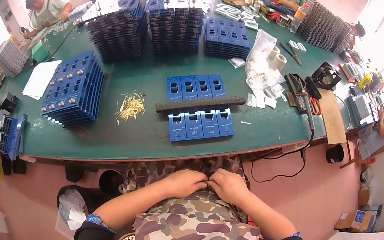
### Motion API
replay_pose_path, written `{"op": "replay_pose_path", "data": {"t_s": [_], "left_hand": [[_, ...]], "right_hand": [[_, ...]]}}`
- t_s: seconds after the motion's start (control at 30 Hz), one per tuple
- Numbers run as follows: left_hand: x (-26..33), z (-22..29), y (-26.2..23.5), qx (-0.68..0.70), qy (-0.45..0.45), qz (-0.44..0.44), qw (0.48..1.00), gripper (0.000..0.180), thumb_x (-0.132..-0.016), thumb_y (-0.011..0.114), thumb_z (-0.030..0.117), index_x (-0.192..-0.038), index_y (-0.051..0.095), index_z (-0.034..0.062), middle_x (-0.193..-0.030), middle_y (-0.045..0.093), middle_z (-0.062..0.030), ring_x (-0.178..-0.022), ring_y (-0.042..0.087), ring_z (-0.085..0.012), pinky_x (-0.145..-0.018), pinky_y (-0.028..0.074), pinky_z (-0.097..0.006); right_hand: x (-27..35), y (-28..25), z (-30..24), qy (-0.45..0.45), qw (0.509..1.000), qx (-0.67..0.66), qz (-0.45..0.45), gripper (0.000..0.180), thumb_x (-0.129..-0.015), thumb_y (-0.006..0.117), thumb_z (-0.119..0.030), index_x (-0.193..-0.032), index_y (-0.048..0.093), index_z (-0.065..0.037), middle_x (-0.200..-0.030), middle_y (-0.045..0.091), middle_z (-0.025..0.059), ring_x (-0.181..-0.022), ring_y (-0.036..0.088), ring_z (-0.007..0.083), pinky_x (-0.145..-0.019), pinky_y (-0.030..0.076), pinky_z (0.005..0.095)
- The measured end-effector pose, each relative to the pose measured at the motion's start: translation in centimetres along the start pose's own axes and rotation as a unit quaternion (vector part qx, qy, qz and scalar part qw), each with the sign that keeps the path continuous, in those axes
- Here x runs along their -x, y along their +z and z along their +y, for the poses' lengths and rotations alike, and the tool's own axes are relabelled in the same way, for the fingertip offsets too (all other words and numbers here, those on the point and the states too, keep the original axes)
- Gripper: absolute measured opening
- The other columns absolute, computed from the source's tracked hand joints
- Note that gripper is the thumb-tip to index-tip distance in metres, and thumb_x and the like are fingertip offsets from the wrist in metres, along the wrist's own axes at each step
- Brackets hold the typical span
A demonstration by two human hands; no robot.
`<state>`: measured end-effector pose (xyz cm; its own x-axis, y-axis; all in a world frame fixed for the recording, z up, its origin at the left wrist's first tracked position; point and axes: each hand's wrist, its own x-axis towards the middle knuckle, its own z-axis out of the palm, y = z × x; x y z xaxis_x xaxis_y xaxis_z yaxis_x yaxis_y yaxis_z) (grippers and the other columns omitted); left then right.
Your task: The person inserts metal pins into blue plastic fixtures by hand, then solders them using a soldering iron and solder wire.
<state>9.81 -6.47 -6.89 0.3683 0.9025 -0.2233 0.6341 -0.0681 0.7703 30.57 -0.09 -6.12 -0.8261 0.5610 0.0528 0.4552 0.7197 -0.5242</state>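
Your fingertips were curled under, so whether they pinched anything could not be told. Your left hand [184,183] and right hand [228,186] met, touching the camouflage apron [197,224] below the green table [140,137].

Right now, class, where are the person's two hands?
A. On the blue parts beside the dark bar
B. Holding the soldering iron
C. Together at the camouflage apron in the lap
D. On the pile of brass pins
C: the left hand and right hand meet, fingertips touching, on the camouflage apron, below the green table edge.
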Motion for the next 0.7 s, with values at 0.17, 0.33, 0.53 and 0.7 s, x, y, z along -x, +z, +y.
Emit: {"op": "replay_pose_path", "data": {"t_s": [0.17, 0.33, 0.53, 0.7], "left_hand": [[6.9, -1.1, -2.4, -0.034, 0.017, 0.086, 0.996, 0.018, -0.094, 0.056, 0.021, -0.095, 0.063, 0.0048, -0.088, 0.066, -0.0163, -0.086, 0.063, -0.0375, -0.073, 0.051, -0.044], [16.0, -2.4, -3.8, 0.019, -0.089, 0.082, 0.992, 0.019, -0.093, 0.057, 0.021, -0.094, 0.065, 0.0044, -0.086, 0.066, -0.0147, -0.082, 0.064, -0.033, -0.072, 0.051, -0.039], [15.5, -0.8, -3.8, -0.049, -0.092, 0.096, 0.99, 0.022, -0.092, 0.061, 0.021, -0.103, 0.064, 0.0019, -0.084, 0.068, -0.0117, -0.081, 0.065, -0.0245, -0.074, 0.051, -0.036], [5.6, 8.0, -2.5, 0.109, -0.081, 0.058, 0.989, 0.027, -0.094, 0.059, 0.026, -0.109, 0.062, 0.003, -0.084, 0.068, -0.0156, -0.08, 0.067, -0.0308, -0.073, 0.051, -0.04]], "right_hand": [[3.4, -5.2, 0.9, 0.006, 0.999, -0.02, -0.038, 0.018, -0.089, 0.063, -0.024, -0.088, 0.065, -0.007, -0.088, 0.063, 0.0113, -0.081, 0.063, 0.0343, -0.07, 0.052, 0.0436], [7.2, -9.4, 1.8, 0.043, 0.995, -0.04, -0.08, 0.02, -0.089, 0.063, -0.026, -0.088, 0.065, -0.006, -0.087, 0.063, 0.0114, -0.083, 0.063, 0.0332, -0.07, 0.051, 0.0433], [4.2, -9.4, -0.9, -0.006, 0.995, 0.033, -0.095, 0.021, -0.089, 0.063, -0.027, -0.086, 0.065, -0.007, -0.083, 0.062, 0.0106, -0.082, 0.064, 0.0317, -0.07, 0.052, 0.0423], [-0.5, -7.0, -4.2, -0.086, 0.989, 0.024, -0.117, 0.021, -0.092, 0.057, -0.027, -0.093, 0.061, -0.006, -0.091, 0.063, 0.0112, -0.082, 0.065, 0.0342, -0.07, 0.054, 0.0432]]}}
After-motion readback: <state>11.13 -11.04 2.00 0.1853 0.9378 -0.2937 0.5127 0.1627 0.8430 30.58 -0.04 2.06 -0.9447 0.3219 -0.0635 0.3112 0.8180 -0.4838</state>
